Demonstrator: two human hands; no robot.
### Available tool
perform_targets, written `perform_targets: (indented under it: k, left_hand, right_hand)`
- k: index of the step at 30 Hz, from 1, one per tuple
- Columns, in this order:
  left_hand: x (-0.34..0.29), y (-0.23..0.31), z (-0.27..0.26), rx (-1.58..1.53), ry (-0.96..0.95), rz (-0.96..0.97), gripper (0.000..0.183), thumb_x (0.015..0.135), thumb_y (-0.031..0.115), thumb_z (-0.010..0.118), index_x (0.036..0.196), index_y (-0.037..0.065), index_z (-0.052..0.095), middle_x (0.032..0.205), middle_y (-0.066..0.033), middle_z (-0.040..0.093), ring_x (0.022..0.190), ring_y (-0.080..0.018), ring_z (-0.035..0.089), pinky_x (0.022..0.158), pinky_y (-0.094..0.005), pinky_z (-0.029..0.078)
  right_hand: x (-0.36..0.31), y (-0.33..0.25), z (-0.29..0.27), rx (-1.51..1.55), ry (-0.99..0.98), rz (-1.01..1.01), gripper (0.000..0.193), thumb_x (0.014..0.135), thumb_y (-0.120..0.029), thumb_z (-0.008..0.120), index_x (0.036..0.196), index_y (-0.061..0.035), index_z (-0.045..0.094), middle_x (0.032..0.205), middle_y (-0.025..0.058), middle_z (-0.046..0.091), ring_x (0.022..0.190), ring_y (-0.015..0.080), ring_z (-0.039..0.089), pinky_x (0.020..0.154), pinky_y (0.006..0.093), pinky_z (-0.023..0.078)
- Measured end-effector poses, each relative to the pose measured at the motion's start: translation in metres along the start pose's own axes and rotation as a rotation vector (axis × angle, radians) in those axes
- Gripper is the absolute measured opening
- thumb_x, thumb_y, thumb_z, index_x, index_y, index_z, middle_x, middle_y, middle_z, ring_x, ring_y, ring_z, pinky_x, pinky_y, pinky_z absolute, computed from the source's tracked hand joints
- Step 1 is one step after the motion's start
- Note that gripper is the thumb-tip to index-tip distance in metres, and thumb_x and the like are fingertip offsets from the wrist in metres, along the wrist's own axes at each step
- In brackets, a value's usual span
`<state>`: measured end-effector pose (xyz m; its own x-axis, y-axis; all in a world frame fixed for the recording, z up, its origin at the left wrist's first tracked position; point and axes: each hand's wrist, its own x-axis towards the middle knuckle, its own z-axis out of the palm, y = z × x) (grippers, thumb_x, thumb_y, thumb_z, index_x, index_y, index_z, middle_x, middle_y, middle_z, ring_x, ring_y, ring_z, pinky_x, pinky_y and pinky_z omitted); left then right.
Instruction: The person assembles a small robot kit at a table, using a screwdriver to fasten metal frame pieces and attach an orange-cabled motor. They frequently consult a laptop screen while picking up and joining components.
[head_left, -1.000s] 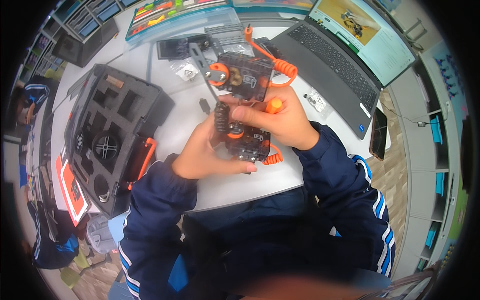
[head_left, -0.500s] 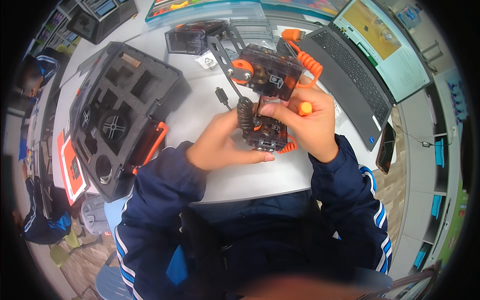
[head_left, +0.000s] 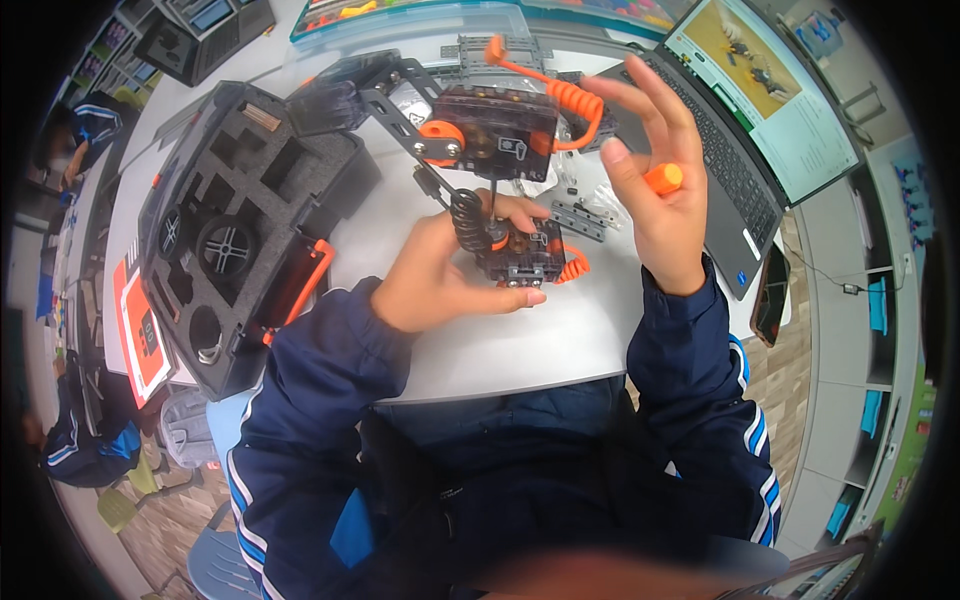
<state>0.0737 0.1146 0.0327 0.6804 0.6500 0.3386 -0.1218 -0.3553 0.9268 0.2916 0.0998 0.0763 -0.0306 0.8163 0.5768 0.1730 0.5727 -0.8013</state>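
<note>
My left hand (head_left: 420,275) is closed around the lower dark see-through motor block (head_left: 530,250) of a jointed robot model, thumb along its near edge. A black coiled cable (head_left: 467,220) hangs beside the fingers. The upper block (head_left: 495,130), joined to grey slotted beams (head_left: 395,125) by an orange hub (head_left: 440,140), stands beyond the hand. From it an orange coiled cable (head_left: 577,100) loops to the right. My right hand (head_left: 660,225) is raised apart from the model, fingers spread, with a screwdriver's orange handle (head_left: 664,179) tucked against the palm; its shaft is hidden.
An open black case (head_left: 350,165) with cut foam and wheels lies at left. An open laptop (head_left: 690,130) stands at right, a phone (head_left: 771,297) near it. Loose grey beams (head_left: 578,220) and small plastic bags lie behind my hands. A clear parts bin (head_left: 480,20) is at the back.
My right hand has left the lower block, moving up and right with the screwdriver, its fingers opening out. The model has shifted left and tilted, uncovering loose beams behind it.
</note>
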Motion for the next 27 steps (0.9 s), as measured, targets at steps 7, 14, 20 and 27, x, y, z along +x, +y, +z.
perform_targets:
  k: [7, 14, 20, 27]
  left_hand:
    - [0.000, 0.001, 0.006, -0.009, -0.062, -0.013, 0.050, 0.065, 0.005, 0.087, 0.100, 0.003, 0.051, 0.122, -0.0206, 0.060, 0.111, -0.0240, 0.060, 0.096, -0.0367, 0.047]
    - [0.000, 0.000, 0.002, -0.043, -0.007, 0.021, 0.051, 0.066, 0.000, 0.084, 0.102, 0.006, 0.048, 0.124, -0.0220, 0.057, 0.110, -0.0254, 0.061, 0.095, -0.0373, 0.048]
    - [0.002, -0.002, -0.005, -0.073, 0.117, -0.003, 0.054, 0.069, -0.006, 0.080, 0.106, 0.007, 0.043, 0.126, -0.0243, 0.054, 0.112, -0.0256, 0.060, 0.094, -0.0379, 0.052]
    - [0.003, 0.000, -0.007, -0.091, 0.235, -0.009, 0.052, 0.070, -0.005, 0.079, 0.105, 0.007, 0.043, 0.125, -0.0259, 0.054, 0.112, -0.0262, 0.059, 0.093, -0.0365, 0.051]
  right_hand:
    - [-0.001, 0.007, 0.000, -0.083, -0.114, -0.101, 0.033, 0.082, 0.008, 0.064, 0.113, -0.0037, 0.062, 0.137, 0.0124, 0.054, 0.091, 0.0085, 0.064, 0.060, 0.0174, 0.047]
    - [-0.003, 0.008, -0.001, 0.045, -0.068, 0.068, 0.017, 0.087, -0.001, 0.066, 0.103, -0.0013, 0.059, 0.094, 0.0066, 0.068, 0.081, 0.0068, 0.063, 0.060, 0.0190, 0.046]
    - [-0.002, 0.000, -0.012, -0.086, -0.260, 0.265, 0.020, 0.094, -0.011, 0.060, 0.110, 0.0021, 0.058, 0.080, 0.0039, 0.063, 0.072, 0.0093, 0.059, 0.070, 0.0220, 0.045]
    - [0.003, 0.013, -0.012, -0.265, -0.228, 0.101, 0.014, 0.095, -0.011, 0.058, 0.095, 0.0015, 0.066, 0.087, 0.0047, 0.065, 0.083, 0.0116, 0.059, 0.079, 0.0265, 0.046]
